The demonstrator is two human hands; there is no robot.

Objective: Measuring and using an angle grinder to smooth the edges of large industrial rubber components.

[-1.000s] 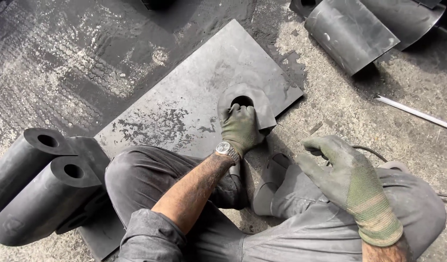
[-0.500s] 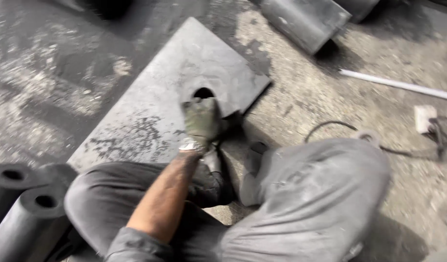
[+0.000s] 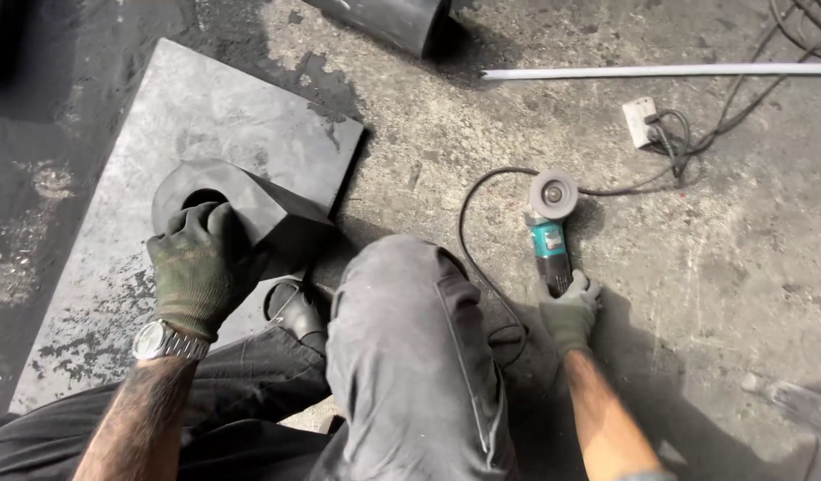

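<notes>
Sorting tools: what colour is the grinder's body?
Teal, with a black handle; the head view shows the grinder in the right hand.

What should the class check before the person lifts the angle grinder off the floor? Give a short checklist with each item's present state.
1. Right hand closed round the angle grinder body: ok.
2. Grinder disc lying flat on the concrete floor: ok.
3. Left hand steadying the dark hollow block on the grey slab: ok.
4. Cable clear of the knee: not ok, it loops beside it.
5. Plug seated in the socket block: cannot tell.
</notes>
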